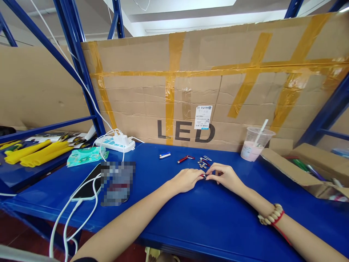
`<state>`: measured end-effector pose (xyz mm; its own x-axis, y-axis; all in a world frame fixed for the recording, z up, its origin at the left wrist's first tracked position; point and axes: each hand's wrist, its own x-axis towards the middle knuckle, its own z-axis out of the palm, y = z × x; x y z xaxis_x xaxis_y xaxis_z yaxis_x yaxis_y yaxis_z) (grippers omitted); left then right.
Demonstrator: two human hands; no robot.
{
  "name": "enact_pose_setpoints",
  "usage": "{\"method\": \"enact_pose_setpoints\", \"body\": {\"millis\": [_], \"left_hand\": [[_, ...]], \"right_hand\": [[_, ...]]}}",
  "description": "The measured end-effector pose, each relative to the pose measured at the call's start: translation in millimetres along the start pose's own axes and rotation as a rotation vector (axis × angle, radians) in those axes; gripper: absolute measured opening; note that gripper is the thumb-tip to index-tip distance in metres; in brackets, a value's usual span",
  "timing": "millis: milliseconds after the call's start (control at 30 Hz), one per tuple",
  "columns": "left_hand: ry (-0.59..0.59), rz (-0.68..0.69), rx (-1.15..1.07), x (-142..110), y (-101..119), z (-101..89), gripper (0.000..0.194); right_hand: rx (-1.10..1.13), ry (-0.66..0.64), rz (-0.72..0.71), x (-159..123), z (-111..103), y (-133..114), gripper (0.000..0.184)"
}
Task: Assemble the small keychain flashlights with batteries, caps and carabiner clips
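My left hand (187, 180) is closed around a small red tube with a silver end (203, 175), which looks like a keychain flashlight. Most of the tube is hidden under the fingers. My right hand (225, 176) pinches at its silver end with thumb and forefinger. Just beyond the hands lie several small silver discs (202, 164), like button cells, with silver and red clips (206, 159) among them. Further left is a second red tube (182, 159) with a red clip attached. A blue and silver cylinder (165, 155), like a battery, lies left of that.
On the left, two phones (118, 185) lie with white cables, near a power strip (116, 142) and a green tissue pack (84, 156). A cup with a straw (253, 145) and an open cardboard box (300, 171) stand right. Taped cardboard (141, 98) walls the back of the blue table (191, 218).
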<state>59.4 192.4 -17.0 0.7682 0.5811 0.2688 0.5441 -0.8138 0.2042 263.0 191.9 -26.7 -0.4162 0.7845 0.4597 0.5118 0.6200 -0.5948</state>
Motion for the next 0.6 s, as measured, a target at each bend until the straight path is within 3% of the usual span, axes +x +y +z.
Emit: {"method": "enact_pose_setpoints", "body": {"millis": [200, 600], "left_hand": [[0.009, -0.016, -0.021, -3, 7, -2.4, 0.026], [0.001, -0.027, 0.059, -8, 13, -9.8, 0.027]], "right_hand": [[-0.080, 0.029, -0.042, -3, -3, -4, 0.030], [-0.037, 0.084, -0.070, -3, -3, -17, 0.035]]}}
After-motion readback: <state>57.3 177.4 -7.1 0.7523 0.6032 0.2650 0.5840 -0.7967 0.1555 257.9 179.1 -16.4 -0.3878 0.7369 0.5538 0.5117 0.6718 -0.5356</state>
